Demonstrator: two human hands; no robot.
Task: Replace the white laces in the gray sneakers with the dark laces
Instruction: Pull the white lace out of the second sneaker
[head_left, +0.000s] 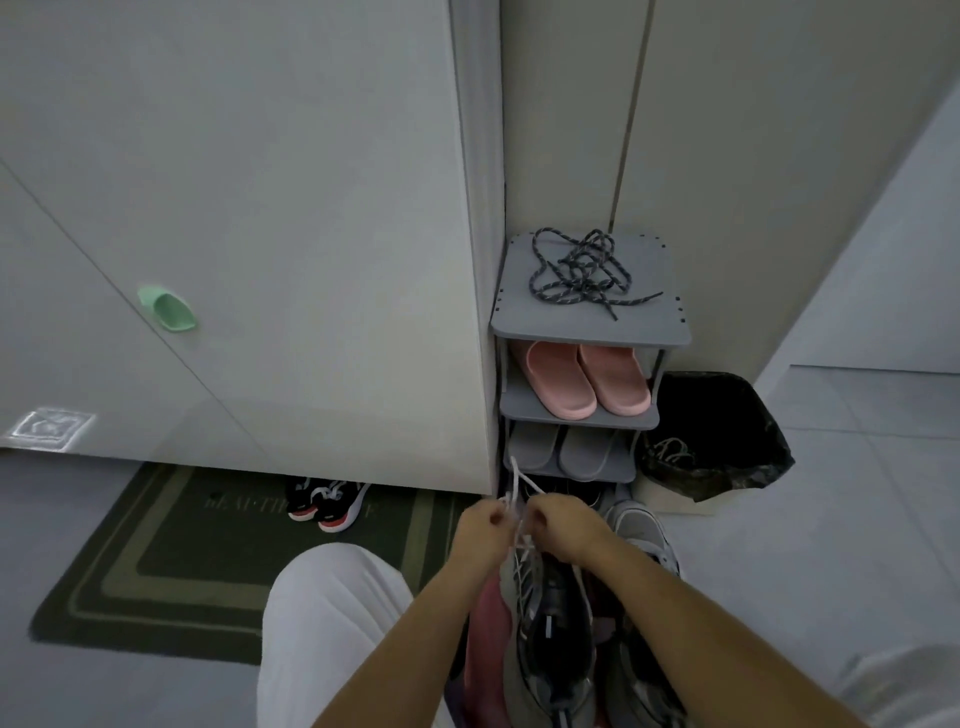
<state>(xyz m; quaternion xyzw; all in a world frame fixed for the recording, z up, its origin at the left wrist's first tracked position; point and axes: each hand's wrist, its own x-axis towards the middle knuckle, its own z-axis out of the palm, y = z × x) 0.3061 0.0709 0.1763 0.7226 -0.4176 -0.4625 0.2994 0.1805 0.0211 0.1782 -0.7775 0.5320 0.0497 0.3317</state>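
Your left hand and right hand each pinch the white lace over a gray sneaker. The dark laces lie atop the shoe rack in the corner.

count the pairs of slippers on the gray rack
2: a pink pair on the second shelf, a gray pair on the shelf below. Lower down is dark and partly blocked, so more may be hidden.

Braided dark laces, matt plastic rack
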